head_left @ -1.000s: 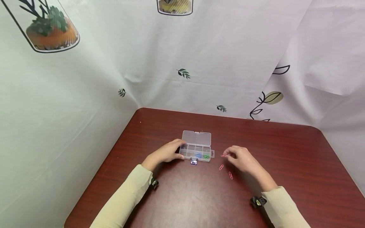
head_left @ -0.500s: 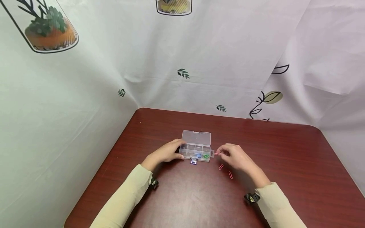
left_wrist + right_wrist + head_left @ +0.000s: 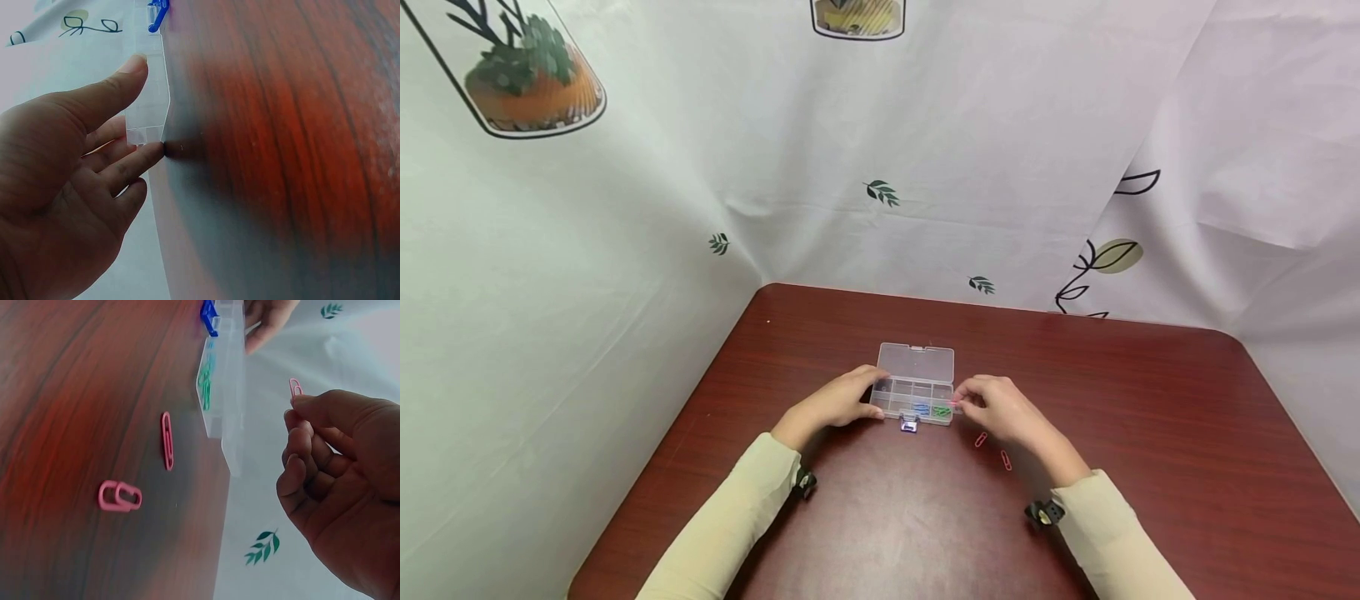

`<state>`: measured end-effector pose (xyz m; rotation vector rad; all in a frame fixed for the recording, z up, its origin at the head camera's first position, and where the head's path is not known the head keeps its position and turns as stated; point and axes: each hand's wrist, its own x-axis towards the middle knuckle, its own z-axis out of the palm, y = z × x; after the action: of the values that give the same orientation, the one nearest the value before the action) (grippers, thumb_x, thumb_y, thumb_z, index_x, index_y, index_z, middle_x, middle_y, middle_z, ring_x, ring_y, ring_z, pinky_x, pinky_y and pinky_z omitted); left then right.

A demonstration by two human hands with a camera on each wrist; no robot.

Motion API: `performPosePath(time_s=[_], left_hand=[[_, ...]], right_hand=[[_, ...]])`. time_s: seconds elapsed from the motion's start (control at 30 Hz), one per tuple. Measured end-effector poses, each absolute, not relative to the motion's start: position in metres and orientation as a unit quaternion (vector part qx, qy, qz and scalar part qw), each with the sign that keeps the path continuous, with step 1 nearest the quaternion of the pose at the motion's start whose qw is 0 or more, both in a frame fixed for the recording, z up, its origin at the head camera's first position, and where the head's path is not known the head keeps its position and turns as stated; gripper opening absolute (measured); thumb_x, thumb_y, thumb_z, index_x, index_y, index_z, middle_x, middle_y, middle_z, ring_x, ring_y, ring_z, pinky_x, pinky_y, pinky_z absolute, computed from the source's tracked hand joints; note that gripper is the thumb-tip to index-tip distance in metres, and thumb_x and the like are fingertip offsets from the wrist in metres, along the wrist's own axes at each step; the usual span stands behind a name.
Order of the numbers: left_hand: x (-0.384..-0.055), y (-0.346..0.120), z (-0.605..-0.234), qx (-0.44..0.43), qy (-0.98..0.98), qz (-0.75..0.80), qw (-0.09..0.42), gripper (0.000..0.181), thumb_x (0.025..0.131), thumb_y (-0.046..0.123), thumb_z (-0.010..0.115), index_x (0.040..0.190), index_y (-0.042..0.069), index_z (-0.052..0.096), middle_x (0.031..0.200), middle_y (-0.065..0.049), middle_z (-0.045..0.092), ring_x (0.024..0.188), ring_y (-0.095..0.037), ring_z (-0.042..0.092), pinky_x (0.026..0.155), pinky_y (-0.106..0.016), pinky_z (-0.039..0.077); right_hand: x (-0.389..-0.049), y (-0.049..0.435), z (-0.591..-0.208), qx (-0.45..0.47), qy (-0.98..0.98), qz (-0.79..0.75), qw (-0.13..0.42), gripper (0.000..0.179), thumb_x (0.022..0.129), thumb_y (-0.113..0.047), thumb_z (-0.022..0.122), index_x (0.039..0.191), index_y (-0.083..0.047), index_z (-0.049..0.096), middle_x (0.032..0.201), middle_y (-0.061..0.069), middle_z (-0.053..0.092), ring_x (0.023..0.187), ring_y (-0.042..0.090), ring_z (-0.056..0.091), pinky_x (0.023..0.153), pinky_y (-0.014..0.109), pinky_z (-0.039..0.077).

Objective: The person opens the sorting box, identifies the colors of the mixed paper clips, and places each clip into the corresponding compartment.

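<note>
A clear compartment box (image 3: 902,388) lies on the table with its lid (image 3: 916,363) swung back. Blue paper clips (image 3: 921,409) and green paper clips (image 3: 942,412) fill two adjoining front compartments. My left hand (image 3: 833,402) holds the box at its left end, thumb toward the front and fingers along the side and back. Between thumb and index finger, my right hand (image 3: 1006,410) pinches a pink paper clip (image 3: 295,386) over the box's right end. Two more pink clips lie loose on the table, one (image 3: 981,439) nearer the box and another (image 3: 1006,460) closer to me.
The dark red wooden table (image 3: 880,517) meets a white printed cloth (image 3: 820,242) at the back and left. A blue-purple latch (image 3: 909,424) hangs off the box's front edge.
My right hand has moved left with the pink paper clip, from the table right of the box to its right end. The left hand and the box have stayed in place.
</note>
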<state>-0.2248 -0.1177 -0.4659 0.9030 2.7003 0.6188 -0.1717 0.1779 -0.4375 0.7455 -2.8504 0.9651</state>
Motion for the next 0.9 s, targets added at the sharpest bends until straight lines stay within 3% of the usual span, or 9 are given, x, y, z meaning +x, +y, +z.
performPosePath(time_s=[0.9], left_hand=[[-0.225, -0.118, -0.466, 0.305, 0.92, 0.217, 0.112, 0.065, 0.09, 0.025, 0.079, 0.145, 0.004, 0.05, 0.142, -0.015, 0.053, 0.128, -0.028, 0.054, 0.111, -0.043, 0.043]], right_hand=[[-0.185, 0.144, -0.439, 0.258, -0.916, 0.308, -0.003, 0.005, 0.091, -0.007, 0.071, 0.089, -0.01, 0.075, 0.079, -0.006, 0.065, 0.072, 0.006, 0.054, 0.065, 0.022, 0.049]])
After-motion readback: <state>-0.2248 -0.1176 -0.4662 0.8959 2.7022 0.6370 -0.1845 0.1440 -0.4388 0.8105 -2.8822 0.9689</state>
